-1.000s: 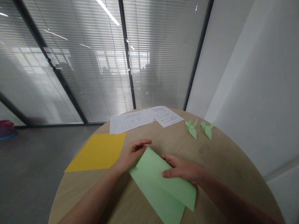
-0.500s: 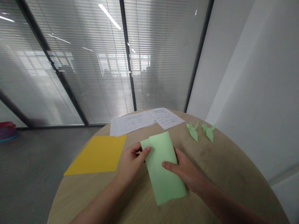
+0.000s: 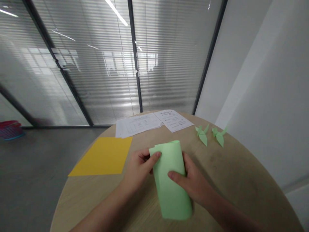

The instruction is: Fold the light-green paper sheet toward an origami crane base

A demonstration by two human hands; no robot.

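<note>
A light green sheet of paper (image 3: 172, 183), folded lengthwise, lies on the round wooden table (image 3: 229, 170) with its far end lifted and curling. My left hand (image 3: 141, 166) pinches its upper left edge, thumb on top. My right hand (image 3: 193, 180) grips its right side, thumb pressed on the top face and fingers behind.
A yellow paper sheet (image 3: 103, 156) lies to the left. White printed sheets (image 3: 152, 122) rest at the far edge. Two green folded paper cranes (image 3: 211, 135) sit at the right. Glass walls with blinds stand behind; a pink basket (image 3: 9, 129) is on the floor.
The green paper was turned from slanting to pointing away from me, and its far end is now lifted and curling. Both hands shifted to grip its sides.
</note>
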